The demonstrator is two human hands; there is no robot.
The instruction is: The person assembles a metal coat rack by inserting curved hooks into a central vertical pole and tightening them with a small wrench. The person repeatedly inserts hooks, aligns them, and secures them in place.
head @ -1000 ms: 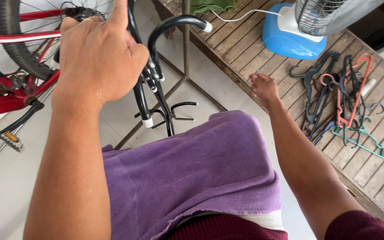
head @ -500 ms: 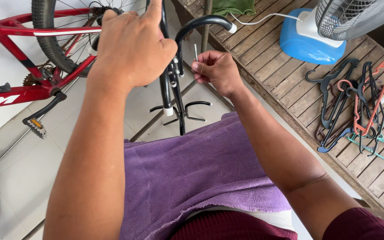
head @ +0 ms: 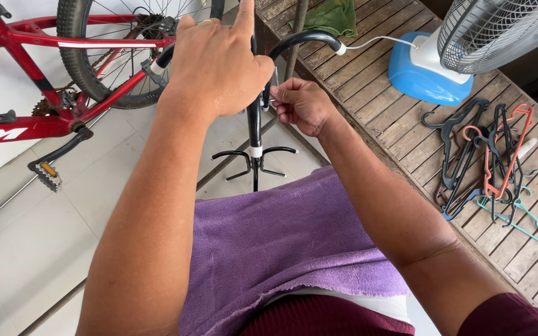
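My left hand (head: 219, 62) is clamped around the upper part of a black metal stand (head: 254, 134), with the index finger pointing up. The stand has a curved black hook arm (head: 306, 38) with a white tip, and thin legs spread on the tiled floor. My right hand (head: 303, 106) is pressed against the right side of the stand's post just below my left hand. Its fingers pinch a small thin metal piece (head: 273, 94) against the post. A purple towel (head: 281, 242) covers my lap below both arms.
A red bicycle (head: 45, 74) stands at the left, its pedal (head: 46, 174) low near the floor. On the wooden deck at right are a fan with a blue base (head: 428, 71), a heap of coloured clothes hangers (head: 493, 162) and a green cloth (head: 334, 15).
My right hand has come up from the deck to the stand's post, now pinching a thin piece against it. My left hand has kept its grip on the stand.
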